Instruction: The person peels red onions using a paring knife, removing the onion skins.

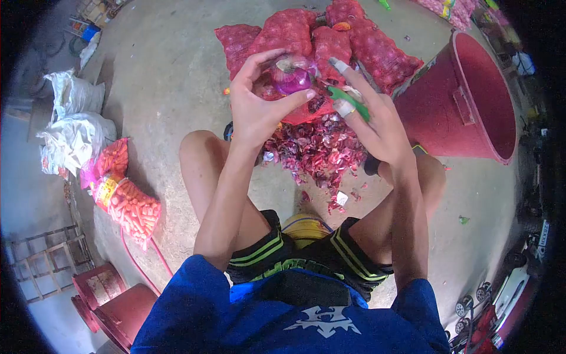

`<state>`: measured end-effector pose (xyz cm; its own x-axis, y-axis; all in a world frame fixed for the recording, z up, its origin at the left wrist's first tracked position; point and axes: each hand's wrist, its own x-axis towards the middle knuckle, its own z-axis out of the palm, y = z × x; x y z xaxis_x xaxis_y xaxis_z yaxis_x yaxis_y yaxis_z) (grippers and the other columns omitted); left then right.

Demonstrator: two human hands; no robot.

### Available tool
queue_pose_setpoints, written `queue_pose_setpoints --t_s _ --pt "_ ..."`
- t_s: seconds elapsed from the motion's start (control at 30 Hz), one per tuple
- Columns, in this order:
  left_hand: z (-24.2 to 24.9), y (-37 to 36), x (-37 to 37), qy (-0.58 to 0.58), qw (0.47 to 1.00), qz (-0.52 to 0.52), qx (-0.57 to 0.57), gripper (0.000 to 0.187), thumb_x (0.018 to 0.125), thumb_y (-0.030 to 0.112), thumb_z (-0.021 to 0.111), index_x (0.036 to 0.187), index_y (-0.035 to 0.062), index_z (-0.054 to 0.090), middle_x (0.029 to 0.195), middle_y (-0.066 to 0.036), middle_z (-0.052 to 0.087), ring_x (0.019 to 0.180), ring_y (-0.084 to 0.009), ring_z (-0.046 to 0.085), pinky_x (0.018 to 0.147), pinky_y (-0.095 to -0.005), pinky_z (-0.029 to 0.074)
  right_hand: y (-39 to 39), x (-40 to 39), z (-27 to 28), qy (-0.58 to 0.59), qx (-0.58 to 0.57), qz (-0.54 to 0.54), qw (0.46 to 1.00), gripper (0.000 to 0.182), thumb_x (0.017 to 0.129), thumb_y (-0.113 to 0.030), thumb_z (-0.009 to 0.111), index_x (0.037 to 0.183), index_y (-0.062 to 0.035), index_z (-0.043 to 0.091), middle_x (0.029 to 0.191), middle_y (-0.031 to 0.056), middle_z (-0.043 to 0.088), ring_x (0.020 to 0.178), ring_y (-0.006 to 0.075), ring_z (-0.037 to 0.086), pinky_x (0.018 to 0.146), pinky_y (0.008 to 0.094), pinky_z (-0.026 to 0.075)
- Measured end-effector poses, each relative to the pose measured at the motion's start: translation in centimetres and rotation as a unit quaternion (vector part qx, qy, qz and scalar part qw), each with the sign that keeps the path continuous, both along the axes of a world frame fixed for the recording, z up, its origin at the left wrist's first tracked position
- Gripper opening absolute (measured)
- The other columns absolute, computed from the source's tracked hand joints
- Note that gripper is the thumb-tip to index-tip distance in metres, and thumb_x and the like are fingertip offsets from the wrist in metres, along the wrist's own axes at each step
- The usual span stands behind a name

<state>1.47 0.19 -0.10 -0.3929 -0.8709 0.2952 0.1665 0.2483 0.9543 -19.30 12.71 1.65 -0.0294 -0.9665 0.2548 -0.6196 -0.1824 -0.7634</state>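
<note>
My left hand point(253, 100) is closed round a purple-red onion point(290, 76), thumb below it and fingers on its far side. The onion's smooth, shiny side faces me, and a pale brownish patch shows at its top. Close by on the right, my right hand point(377, 115) grips a small knife with a green handle point(354, 101); its blade is hard to make out. Whitish wraps cover some of that hand's fingertips. Below both hands lies a heap of loose onion skins point(324, 144) on the floor, partly on red netting.
Full red mesh sacks of onions point(283, 32) lie ahead. A large red bin point(454, 112) is tilted at right. Bags of orange carrots point(134, 206) and white sacks point(76, 127) stand at left. Red tubs point(127, 312) sit at lower left, a wheeled vehicle point(510, 295) at lower right.
</note>
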Motion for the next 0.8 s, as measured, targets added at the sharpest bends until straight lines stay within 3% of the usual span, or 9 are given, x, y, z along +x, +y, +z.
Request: queue_pose_setpoints --t_s 0.3,0.37,0.67,0.73,0.77,0.8 --pt "0.1 -0.1 0.2 -0.014 1.000 0.007 -0.027 0.075 0.067 0.007 0.100 0.132 0.0007 0.064 0.120 -0.010 0.074 0.112 -0.0179 0.070 0.102 -0.0345 0.057 -0.3 0.2 -0.5 0.010 -0.027 -0.003 1.000 0.062 0.098 -0.001 0.061 0.159 -0.0048 0.048 0.103 0.0188 0.074 0.087 0.0265 0.071 0.084 0.0360 0.054" --pt "0.1 -0.1 0.4 -0.062 0.996 0.017 -0.061 0.073 0.073 0.000 0.094 0.139 0.0016 0.061 0.126 -0.011 0.073 0.116 -0.0183 0.069 0.105 -0.0347 0.056 -0.3 0.3 -0.5 -0.002 -0.041 0.003 0.999 0.062 0.098 0.000 0.061 0.159 -0.0049 0.048 0.102 0.0184 0.074 0.084 0.0266 0.071 0.082 0.0355 0.054" --pt "-0.1 -0.2 0.3 -0.045 0.997 0.002 -0.068 0.072 0.072 -0.001 0.094 0.137 0.0014 0.063 0.126 -0.011 0.073 0.116 -0.0183 0.069 0.106 -0.0349 0.055 -0.4 0.2 -0.5 0.013 -0.014 0.004 1.000 0.063 0.097 0.000 0.062 0.158 -0.0048 0.048 0.097 0.0194 0.071 0.081 0.0280 0.070 0.079 0.0361 0.053" --pt "0.1 0.0 0.3 -0.053 0.996 0.003 -0.073 0.072 0.072 -0.001 0.094 0.137 0.0013 0.063 0.125 -0.011 0.073 0.116 -0.0180 0.069 0.105 -0.0348 0.056 -0.6 0.1 -1.6 0.056 -0.091 -0.025 0.994 0.062 0.100 -0.019 0.067 0.159 -0.0116 0.049 0.087 0.0195 0.070 0.069 0.0365 0.067 0.072 0.0441 0.053" --pt "0.3 0.0 0.3 -0.061 0.995 0.004 -0.078 0.072 0.072 -0.002 0.094 0.137 0.0011 0.063 0.125 -0.011 0.073 0.116 -0.0177 0.069 0.104 -0.0346 0.056 -0.6 0.4 -1.2 0.056 -0.090 -0.024 0.994 0.062 0.100 -0.019 0.067 0.159 -0.0116 0.049 0.087 0.0195 0.070 0.069 0.0365 0.067 0.072 0.0441 0.053" --pt "0.4 0.1 0.2 -0.062 0.995 0.003 -0.077 0.072 0.072 -0.002 0.094 0.137 0.0011 0.063 0.125 -0.011 0.073 0.116 -0.0177 0.069 0.104 -0.0346 0.056 -0.5 0.9 -0.4 -0.056 -0.012 -0.034 0.998 0.061 0.103 -0.021 0.066 0.160 -0.0095 0.047 0.083 0.0166 0.069 0.069 0.0302 0.066 0.071 0.0412 0.053"
